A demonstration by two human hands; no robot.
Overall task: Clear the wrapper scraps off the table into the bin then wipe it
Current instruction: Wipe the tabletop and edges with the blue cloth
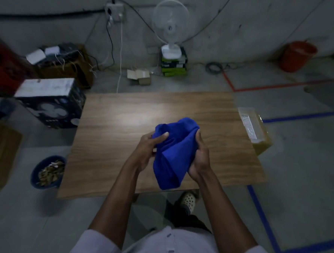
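A bright blue cloth hangs bunched above the near half of the wooden table. My left hand grips its left side, thumb pressed on top of the folds. My right hand grips its right side, fingers curled round the fabric. A blue bin stands on the floor by the table's near left corner, holding a pile of tan wrapper scraps. I see no scraps on the tabletop.
A dark printed box stands left of the table, a clear-lidded carton against its right edge. Farther back are a white fan on green boxes, cables and an orange bucket. Blue tape lines the floor.
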